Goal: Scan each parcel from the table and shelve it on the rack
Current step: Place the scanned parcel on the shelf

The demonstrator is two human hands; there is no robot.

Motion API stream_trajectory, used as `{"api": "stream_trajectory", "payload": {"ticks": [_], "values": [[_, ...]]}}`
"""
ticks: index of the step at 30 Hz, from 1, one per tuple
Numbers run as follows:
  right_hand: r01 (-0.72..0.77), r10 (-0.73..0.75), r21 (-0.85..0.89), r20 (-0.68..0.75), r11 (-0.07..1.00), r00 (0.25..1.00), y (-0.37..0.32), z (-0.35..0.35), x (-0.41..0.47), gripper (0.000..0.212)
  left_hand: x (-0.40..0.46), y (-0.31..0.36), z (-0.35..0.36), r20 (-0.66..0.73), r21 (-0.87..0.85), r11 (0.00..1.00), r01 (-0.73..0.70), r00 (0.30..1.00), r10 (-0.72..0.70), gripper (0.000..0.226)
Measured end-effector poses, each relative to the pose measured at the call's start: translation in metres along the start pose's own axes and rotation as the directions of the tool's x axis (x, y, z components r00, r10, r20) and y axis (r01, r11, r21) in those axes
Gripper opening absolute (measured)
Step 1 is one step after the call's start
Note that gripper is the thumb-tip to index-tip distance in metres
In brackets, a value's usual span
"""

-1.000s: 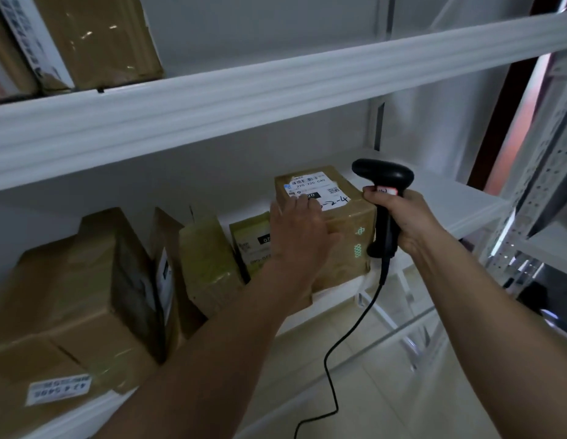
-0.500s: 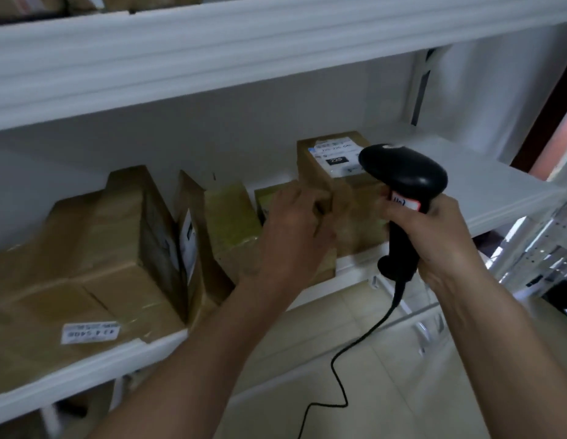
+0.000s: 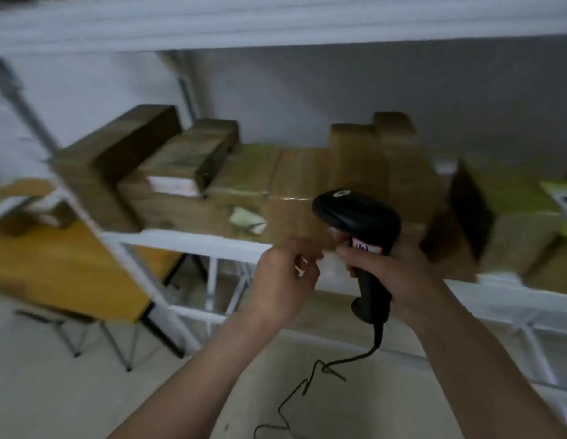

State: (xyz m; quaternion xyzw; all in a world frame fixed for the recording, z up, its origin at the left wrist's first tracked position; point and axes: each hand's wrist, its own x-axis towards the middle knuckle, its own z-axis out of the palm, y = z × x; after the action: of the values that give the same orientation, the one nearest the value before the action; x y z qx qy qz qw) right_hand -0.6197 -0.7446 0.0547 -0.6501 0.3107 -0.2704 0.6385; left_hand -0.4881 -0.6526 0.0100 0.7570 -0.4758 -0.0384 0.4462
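**Scanner in hand in front of the loaded shelf**

The right hand (image 3: 399, 264) is gripping the black scanner (image 3: 361, 236) by its handle, fingers wrapped around it just under a small white sticker with red writing. The scanner's head is pointing left and up, toward the boxes (image 3: 275, 191) on the shelf (image 3: 193, 240). Its thin black cord (image 3: 323, 372) is hanging down from the base of the handle and trailing in loose bends over the pale floor.

The left hand (image 3: 282, 280) is hovering just beside the scanner, fingers loosely curled and holding nothing, its fingertips near the right hand's knuckles; whether they are touching cannot be told through the blur.

The parcels are sitting on the white rack: a crowded row of brown cardboard boxes is filling the shelf from left to right, some lying flat, some standing taller at the back. One flat box left of centre is showing a white label (image 3: 174, 186) on its near face. A yellowish packet (image 3: 561, 201) is lying at the far right edge.

Another white shelf (image 3: 275, 23) is running across the top of the view. A yellow table (image 3: 60, 267) on thin dark legs is standing at the left, behind the rack's slanted white post (image 3: 95, 229).
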Motion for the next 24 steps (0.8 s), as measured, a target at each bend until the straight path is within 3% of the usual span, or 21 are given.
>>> {"api": "stream_trajectory", "payload": {"ticks": [6,9,16,24], "values": [[0.008,-0.002,-0.021,0.26,1.0,0.966,0.007,0.182,0.002,0.02,-0.061,-0.131,-0.144,-0.075,0.033,0.951,0.308,0.949,-0.305,0.025],[-0.049,0.058,-0.037,0.296,0.998,0.953,0.019,0.267,-0.001,0.007,-0.095,-0.187,-0.216,-0.133,0.044,0.91,0.412,0.905,-0.404,0.024],[-0.154,0.14,0.005,0.386,0.988,0.912,0.039,0.419,-0.01,0.011,-0.15,-0.264,-0.344,-0.224,0.041,0.827,0.56,0.812,-0.539,0.02],[-0.196,0.183,-0.028,0.5,0.98,0.846,0.049,0.546,0.0,0.008,-0.184,-0.324,-0.429,-0.326,0.065,0.728,0.682,0.704,-0.631,0.007]]}}
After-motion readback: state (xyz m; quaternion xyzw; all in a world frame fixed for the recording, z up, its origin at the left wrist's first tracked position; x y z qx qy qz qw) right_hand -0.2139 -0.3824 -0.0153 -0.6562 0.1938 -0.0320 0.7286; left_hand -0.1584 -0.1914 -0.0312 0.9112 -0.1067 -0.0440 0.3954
